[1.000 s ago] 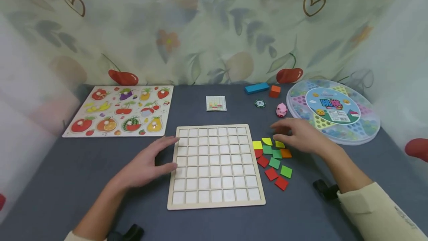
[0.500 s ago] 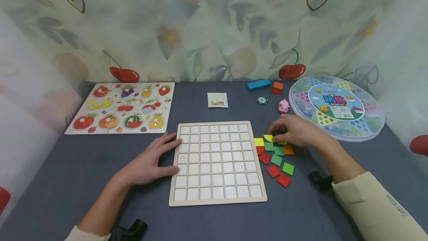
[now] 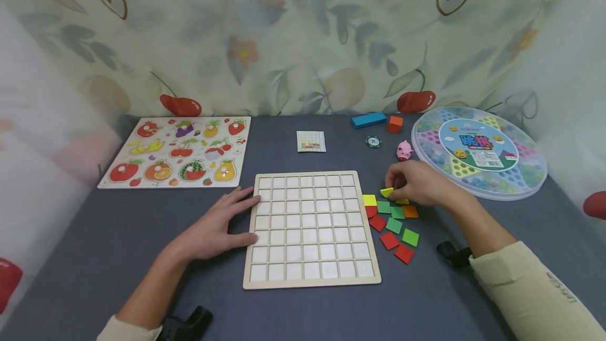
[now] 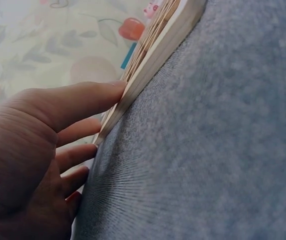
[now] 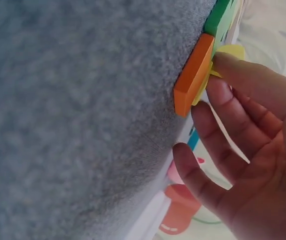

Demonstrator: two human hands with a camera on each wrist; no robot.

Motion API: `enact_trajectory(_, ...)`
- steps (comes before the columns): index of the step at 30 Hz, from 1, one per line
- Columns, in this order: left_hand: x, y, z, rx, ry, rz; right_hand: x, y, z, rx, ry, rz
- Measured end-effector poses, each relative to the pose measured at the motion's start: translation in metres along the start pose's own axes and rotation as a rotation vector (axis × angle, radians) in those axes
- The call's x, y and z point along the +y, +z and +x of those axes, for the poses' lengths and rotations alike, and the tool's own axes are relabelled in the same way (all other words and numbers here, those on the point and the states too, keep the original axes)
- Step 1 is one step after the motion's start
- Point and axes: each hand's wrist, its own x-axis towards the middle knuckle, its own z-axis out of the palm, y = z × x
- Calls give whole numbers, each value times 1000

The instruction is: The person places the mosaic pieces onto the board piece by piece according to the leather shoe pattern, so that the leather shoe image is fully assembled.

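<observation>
The right hand (image 3: 421,183) pinched a yellow curved piece (image 3: 386,192) between thumb and forefinger; its other fingers were loosely bent. The piece was tilted, just beyond the right edge of the gridded board (image 3: 312,283). The left hand (image 3: 213,228) lay with fingers relaxed and spread, thumb and fingertips touching the board's left rim.

Partly under the right hand was a second yellow piece (image 3: 402,202), next to an orange tile (image 3: 411,211). Nearer the board sat a yellow square tile (image 3: 370,200), and four green tiles (image 3: 394,225) and four red tiles (image 3: 390,240) were scattered toward the person. All lay on the dark table (image 3: 312,312).

Farther out, beyond the board, was a small printed card (image 3: 311,141). To its right were a round chip (image 3: 373,142), a pink pig figure (image 3: 404,150), a blue block (image 3: 369,120) and an orange block (image 3: 395,124). A fruit picture board (image 3: 177,138) occupied the far left; a round game box (image 3: 478,146), the far right. A patterned cloth (image 3: 303,36) hung behind.
</observation>
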Motion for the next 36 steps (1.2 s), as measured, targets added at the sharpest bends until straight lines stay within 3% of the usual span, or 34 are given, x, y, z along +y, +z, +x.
enact_trajectory(11, 2, 1, 0, -1, -3, -6, -4, -3, -2, 53, -40, 62)
enact_trajectory(20, 0, 0, -1, -7, -8, 1, -26, -3, 0, 75, -56, 133)
enact_trajectory(29, -1, -1, 1, -7, 6, 6, -57, 4, 9, 59, -143, 258)
enact_trajectory(36, -2, 0, 0, -7, 5, 19, -81, 11, 18, -31, -146, 364)
